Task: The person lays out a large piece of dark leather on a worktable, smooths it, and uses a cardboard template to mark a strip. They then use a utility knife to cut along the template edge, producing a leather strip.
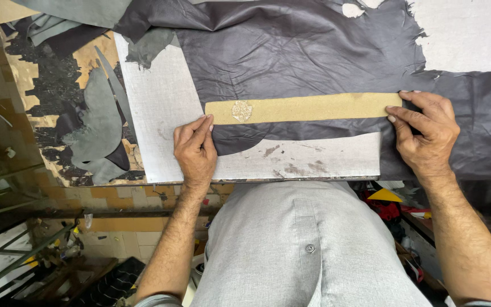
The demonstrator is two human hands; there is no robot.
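Observation:
A long tan cardboard strip (313, 107) lies flat across a sheet of dark grey leather (291, 51), which is spread over a pale grey board (160, 108) on the workbench. My left hand (195, 150) presses its fingertips on the strip's left end, palm resting on the board. My right hand (427, 133) pins the strip's right end with fingers and thumb against the leather. A shiny worn patch (241, 111) marks the strip near its left end. Neither hand holds a tool.
Grey leather offcuts (100, 122) lie on the worn, paint-flaked bench surface (52, 85) at left. The bench's front edge runs just below the board. Below it are a tiled wall, metal rods and clutter on the floor; red and yellow items (387, 204) sit at right.

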